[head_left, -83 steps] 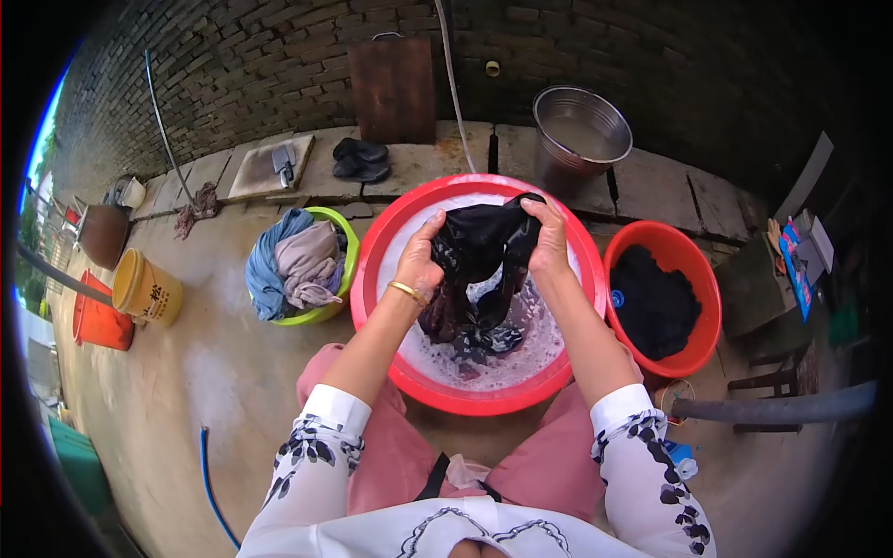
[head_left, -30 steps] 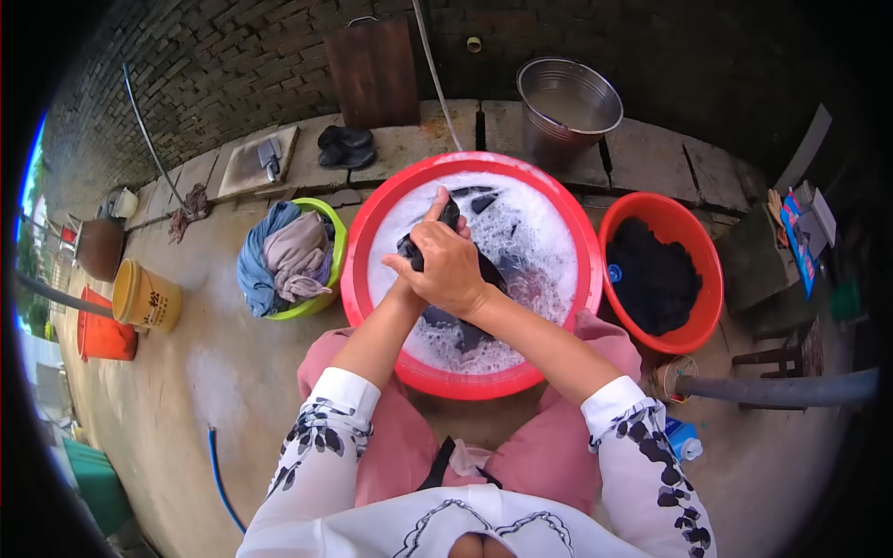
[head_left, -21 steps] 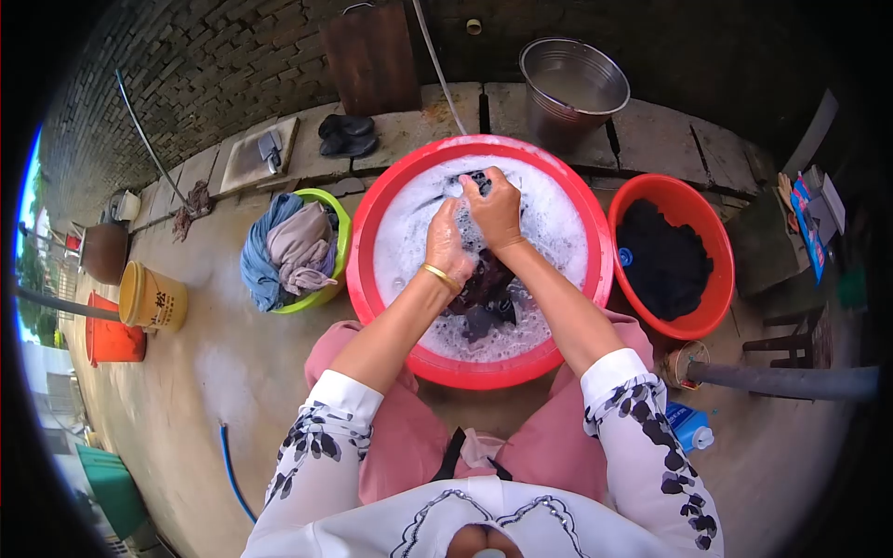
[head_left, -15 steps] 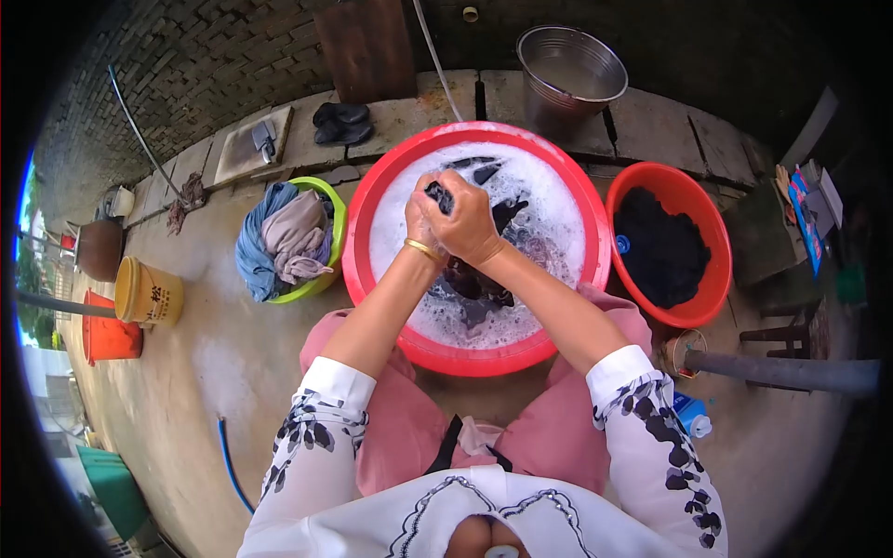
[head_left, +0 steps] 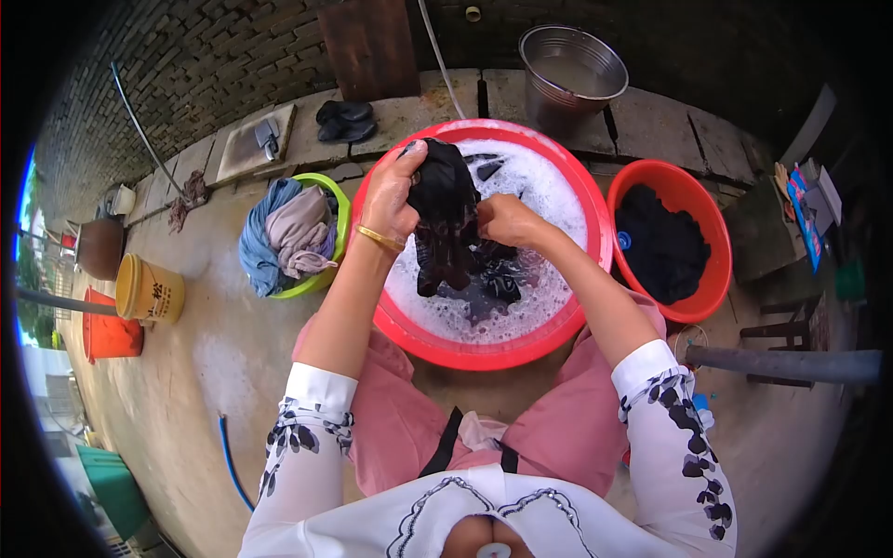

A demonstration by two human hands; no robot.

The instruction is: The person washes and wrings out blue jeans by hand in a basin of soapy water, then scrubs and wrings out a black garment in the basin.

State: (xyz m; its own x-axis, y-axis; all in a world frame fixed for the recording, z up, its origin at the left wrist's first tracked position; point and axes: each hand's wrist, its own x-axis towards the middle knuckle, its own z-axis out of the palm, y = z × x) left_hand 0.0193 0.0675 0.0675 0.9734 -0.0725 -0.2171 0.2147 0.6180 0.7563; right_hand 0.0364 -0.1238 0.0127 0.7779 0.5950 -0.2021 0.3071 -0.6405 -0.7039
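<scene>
A wet black cloth (head_left: 441,200) hangs over the large red basin (head_left: 437,353), which holds foamy water (head_left: 549,200). My left hand (head_left: 391,195), with a gold bangle at the wrist, grips the cloth's upper left side. At the cloth's right side my right hand (head_left: 510,221) is closed on it, its fingertips partly hidden. More dark fabric (head_left: 498,286) lies in the suds below.
Right of the basin stands a red tub (head_left: 721,251) with dark clothes. A green basin (head_left: 344,209) with blue and grey clothes is on the left. A metal bucket (head_left: 572,88), black shoes (head_left: 345,121) and a yellow bucket (head_left: 149,290) stand farther off.
My hands were pressed together around the bunched cloth. They have since moved apart, the left one up and leftward, the right one rightward, and the cloth now hangs spread between them.
</scene>
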